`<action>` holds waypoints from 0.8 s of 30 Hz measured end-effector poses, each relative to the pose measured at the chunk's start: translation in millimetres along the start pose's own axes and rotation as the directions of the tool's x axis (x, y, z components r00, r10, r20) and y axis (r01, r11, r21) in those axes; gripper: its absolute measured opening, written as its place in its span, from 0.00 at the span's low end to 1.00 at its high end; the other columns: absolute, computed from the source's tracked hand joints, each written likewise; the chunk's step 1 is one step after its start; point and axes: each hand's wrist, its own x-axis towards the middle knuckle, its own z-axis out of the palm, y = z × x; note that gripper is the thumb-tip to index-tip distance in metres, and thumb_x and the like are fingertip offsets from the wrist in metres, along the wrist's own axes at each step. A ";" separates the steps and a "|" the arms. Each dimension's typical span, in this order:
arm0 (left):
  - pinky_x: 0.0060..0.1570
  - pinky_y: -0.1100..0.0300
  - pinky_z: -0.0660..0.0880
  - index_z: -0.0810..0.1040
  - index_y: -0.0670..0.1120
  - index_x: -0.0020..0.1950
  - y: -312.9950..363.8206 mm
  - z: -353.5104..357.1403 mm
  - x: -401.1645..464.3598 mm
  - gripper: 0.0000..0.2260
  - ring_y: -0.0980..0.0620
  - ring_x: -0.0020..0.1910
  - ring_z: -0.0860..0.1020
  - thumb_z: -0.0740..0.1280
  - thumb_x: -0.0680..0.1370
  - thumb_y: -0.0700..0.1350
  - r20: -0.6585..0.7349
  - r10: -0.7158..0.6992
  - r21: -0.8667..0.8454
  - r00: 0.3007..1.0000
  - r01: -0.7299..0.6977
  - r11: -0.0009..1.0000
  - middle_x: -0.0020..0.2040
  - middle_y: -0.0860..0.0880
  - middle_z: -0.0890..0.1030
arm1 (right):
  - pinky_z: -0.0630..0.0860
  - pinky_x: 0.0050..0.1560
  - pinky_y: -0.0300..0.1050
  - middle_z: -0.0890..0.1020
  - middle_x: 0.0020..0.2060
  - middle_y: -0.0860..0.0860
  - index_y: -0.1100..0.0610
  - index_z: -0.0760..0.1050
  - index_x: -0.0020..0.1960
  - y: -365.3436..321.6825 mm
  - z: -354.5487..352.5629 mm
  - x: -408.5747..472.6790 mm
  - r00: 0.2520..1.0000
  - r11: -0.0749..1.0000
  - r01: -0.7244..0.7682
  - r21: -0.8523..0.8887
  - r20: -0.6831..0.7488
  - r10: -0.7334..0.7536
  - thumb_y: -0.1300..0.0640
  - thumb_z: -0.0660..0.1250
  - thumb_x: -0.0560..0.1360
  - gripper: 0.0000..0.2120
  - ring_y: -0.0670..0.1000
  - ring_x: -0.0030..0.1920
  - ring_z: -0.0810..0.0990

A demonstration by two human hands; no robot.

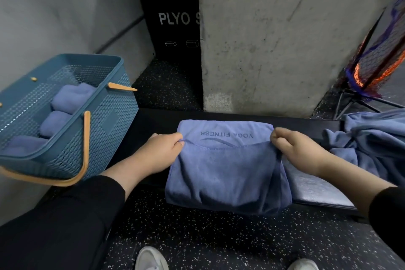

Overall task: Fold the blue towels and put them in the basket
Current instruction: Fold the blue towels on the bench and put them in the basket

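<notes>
Pinching the folded edge of the blue towel (225, 166) at its two sides, the left hand (162, 153) and the right hand (300, 151) each had a grip closed on a corner of cloth between thumb and curled fingers. The towel lay on the dark bench (151, 120), its far part flat with upside-down lettering showing, its near part drooping over the bench's front edge toward the floor. Left of the towel stood the basket (105, 116), with rolled blue towels (70, 98) already inside it. Right of the towel, a heap of unfolded towels (372, 138) sat crumpled on the bench. The cloth looked light, soft and limp, sagging wherever it was unsupported, so it would likely hold no shape unaided and could slide off by its hanging weight. Corners and hemmed edges seemed the surest places to hold, keeping the layers aligned; once folded small, a hand beneath the bundle would probably carry it best.
</notes>
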 end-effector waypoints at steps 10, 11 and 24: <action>0.40 0.49 0.70 0.68 0.44 0.42 1.7 -7.1 31.3 0.15 0.44 0.41 0.76 0.54 0.85 0.50 -0.149 -0.150 -0.108 0.977 0.134 0.985 0.39 0.45 0.77 | 0.67 0.43 0.48 0.77 0.37 0.53 0.57 0.68 0.53 18.2 12.0 50.2 0.970 0.972 -0.222 -0.076 -0.117 0.212 0.50 0.52 0.85 0.12 0.54 0.39 0.75; 0.39 0.50 0.69 0.67 0.44 0.42 0.8 -6.3 36.2 0.15 0.44 0.41 0.76 0.54 0.85 0.50 -0.167 -0.176 -0.103 0.970 0.160 0.982 0.39 0.45 0.77 | 0.68 0.43 0.48 0.77 0.38 0.54 0.57 0.67 0.53 19.2 12.8 56.0 0.964 0.966 -0.246 -0.082 -0.123 0.236 0.50 0.51 0.85 0.12 0.53 0.38 0.75; 0.50 0.51 0.68 0.75 0.50 0.46 3.4 8.4 81.1 0.08 0.48 0.51 0.74 0.60 0.83 0.49 -0.276 -0.102 0.203 0.956 0.161 0.966 0.51 0.52 0.75 | 0.75 0.48 0.55 0.75 0.48 0.55 0.56 0.73 0.52 29.9 22.8 87.5 0.930 0.925 -0.222 -0.309 -0.351 0.107 0.48 0.60 0.82 0.11 0.63 0.50 0.77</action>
